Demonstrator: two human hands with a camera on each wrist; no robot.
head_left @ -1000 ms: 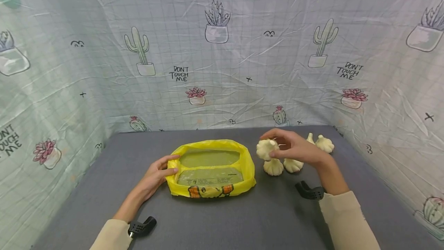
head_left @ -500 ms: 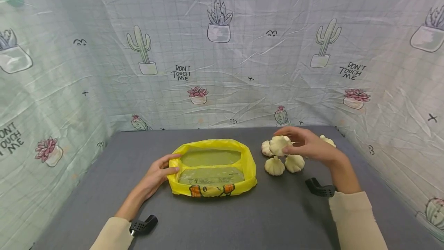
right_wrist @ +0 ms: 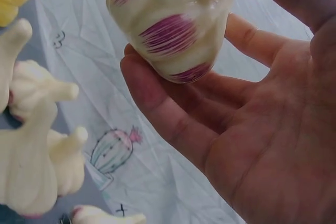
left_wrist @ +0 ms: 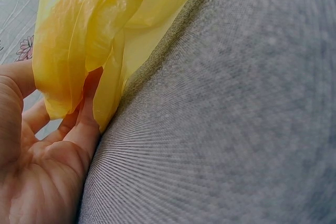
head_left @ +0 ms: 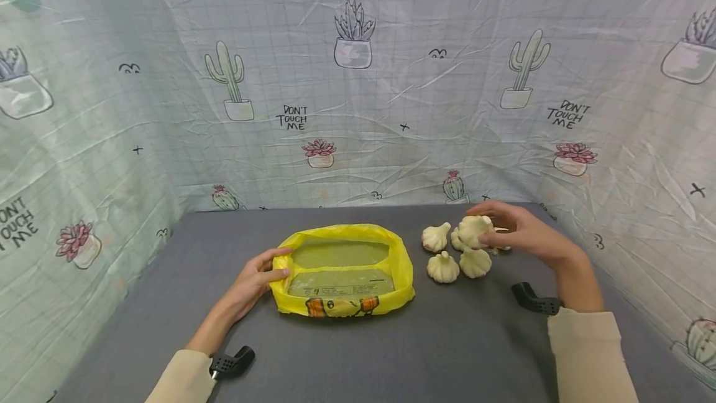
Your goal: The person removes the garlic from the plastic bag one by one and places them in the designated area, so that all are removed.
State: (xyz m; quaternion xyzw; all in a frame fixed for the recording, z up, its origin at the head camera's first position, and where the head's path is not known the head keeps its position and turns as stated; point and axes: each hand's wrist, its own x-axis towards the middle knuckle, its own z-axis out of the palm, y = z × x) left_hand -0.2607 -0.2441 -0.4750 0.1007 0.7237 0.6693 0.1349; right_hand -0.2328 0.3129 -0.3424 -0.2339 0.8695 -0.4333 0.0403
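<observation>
My left hand (head_left: 252, 286) grips the left rim of a yellow plastic bag (head_left: 404, 266), which stands low with its mouth spread wide. In the left wrist view, the fingers (left_wrist: 79, 139) reach into the folds of yellow plastic (left_wrist: 63, 40). A pale garlic bulb (head_left: 472, 231) is pinched between thumb and fingers of my right hand (head_left: 523, 232), raised over other bulbs. Purple streaks mark this held bulb (right_wrist: 169, 35) in the right wrist view. Several more garlic bulbs lie below and beside it, among them a front one (head_left: 443, 268) and a left one (head_left: 435, 237).
The grey tabletop (head_left: 358, 359) carries the bag at its middle and the bulbs to the right. A pale curtain (head_left: 391, 98) printed with potted cacti encloses the back and both sides.
My right hand has moved right with the garlic bulb, away from the bag and across the other bulbs, uncovering the left one. My left hand keeps its hold on the bag.
</observation>
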